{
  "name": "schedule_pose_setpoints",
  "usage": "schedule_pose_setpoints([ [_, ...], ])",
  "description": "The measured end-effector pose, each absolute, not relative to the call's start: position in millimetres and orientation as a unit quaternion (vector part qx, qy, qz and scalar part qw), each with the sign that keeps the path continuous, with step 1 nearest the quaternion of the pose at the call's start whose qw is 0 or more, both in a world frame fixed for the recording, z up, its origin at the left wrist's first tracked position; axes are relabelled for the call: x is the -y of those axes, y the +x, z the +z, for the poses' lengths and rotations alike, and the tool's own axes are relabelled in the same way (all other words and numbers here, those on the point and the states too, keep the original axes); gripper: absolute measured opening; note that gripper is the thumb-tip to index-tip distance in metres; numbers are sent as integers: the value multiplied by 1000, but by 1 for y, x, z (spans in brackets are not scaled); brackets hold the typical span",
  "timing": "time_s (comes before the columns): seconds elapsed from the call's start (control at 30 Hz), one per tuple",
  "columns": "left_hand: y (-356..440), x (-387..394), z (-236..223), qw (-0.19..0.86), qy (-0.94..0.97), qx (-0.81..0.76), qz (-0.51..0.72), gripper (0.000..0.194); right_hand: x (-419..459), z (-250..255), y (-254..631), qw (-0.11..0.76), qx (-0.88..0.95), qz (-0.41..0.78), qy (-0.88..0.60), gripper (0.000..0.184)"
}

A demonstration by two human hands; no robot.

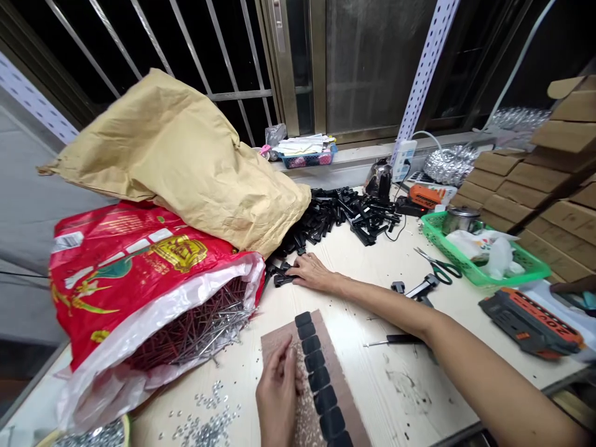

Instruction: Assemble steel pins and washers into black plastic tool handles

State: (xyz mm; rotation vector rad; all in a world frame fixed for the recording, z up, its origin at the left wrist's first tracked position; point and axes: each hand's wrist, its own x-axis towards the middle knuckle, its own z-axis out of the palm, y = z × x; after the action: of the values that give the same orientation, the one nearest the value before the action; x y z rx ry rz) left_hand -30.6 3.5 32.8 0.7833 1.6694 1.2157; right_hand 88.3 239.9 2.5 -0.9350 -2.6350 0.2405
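Note:
My left hand [278, 392] rests on the brown board [342, 372], its fingers curled together beside a row of black rounded pads [319, 377]. Whatever its fingers may hold is hidden. Across the table my right hand [313, 273] reaches to the edge of a pile of black plastic parts [344, 211]. Its fingers close at one black plastic part [283, 279] just by the mouth of the paper sack. Small pale bits lie scattered on the board near my left hand.
A red bag [153, 273] spills long metal screws [195, 329] at left, under a tan paper sack [186, 155]. Loose shiny nuts [209, 425] lie in front. At right are a screwdriver [395, 339], scissors [440, 267], a green basket [488, 273], an orange-black battery pack [531, 323] and stacked cartons [559, 186].

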Motion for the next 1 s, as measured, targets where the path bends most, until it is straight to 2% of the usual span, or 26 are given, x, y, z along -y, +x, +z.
schedule_pose_setpoints([
  [0.13,-20,-51,41,535,226,-592,558,49,-222,1,126,215,876,176,-395,20],
  [0.27,-4,-90,42,591,168,-550,565,36,-204,10,141,254,824,222,-455,19],
  [0.43,16,-116,43,679,173,-438,564,34,-158,27,132,346,741,345,-460,6],
  [0.5,18,-122,41,656,126,-462,583,27,-147,37,130,324,772,363,-410,8],
  [0.63,10,-127,37,636,65,-501,583,9,-168,58,134,201,814,423,-344,11],
  [0.7,6,-126,37,667,72,-509,539,10,-195,63,129,212,824,354,-388,15],
  [0.77,2,-124,40,693,85,-520,492,12,-221,61,114,223,858,232,-401,16],
  [0.9,-4,-114,49,739,108,-506,432,15,-251,41,67,124,947,121,-270,19],
  [1.0,-12,-106,50,760,127,-495,402,20,-256,30,43,91,970,58,-220,28],
])
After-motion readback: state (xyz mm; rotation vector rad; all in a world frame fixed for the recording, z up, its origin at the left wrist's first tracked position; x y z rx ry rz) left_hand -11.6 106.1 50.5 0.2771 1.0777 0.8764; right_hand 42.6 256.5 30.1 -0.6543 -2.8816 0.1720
